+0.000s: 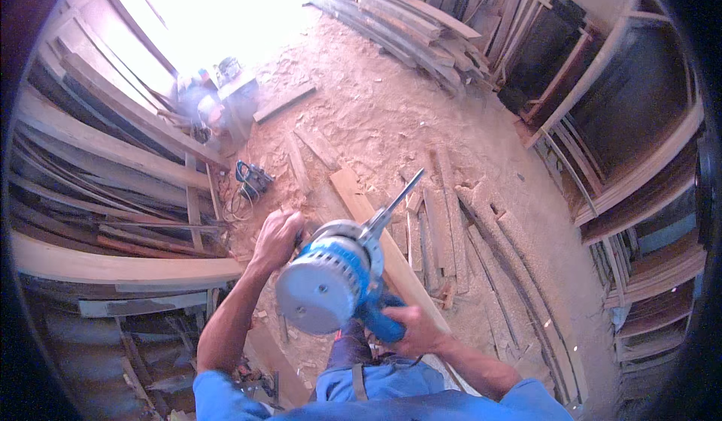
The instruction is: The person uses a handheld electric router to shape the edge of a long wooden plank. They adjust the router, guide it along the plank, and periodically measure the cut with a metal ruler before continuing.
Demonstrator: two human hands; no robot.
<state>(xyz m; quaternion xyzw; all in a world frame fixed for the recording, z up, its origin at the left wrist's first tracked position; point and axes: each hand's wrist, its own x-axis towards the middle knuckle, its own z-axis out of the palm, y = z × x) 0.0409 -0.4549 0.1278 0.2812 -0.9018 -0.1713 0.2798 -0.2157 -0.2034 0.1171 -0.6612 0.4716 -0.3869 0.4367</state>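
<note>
I hold a blue power tool with a round grey motor cap [331, 278] in front of my chest, its metal base and a thin guide rod pointing away from me. My right hand [414, 329] is closed around the blue rear handle. My left hand [277, 238] grips the far left side of the tool, by its metal base. Just beyond the tool, a long pale plank [376, 233] lies on the sawdust floor.
Sawdust and loose boards [451, 218] cover the floor ahead. Long planks lean at the left [113, 150], and more are stacked at the back [406, 30]. Wooden frames [639, 158] stand along the right. A small blue machine with cables [252, 177] sits at the left.
</note>
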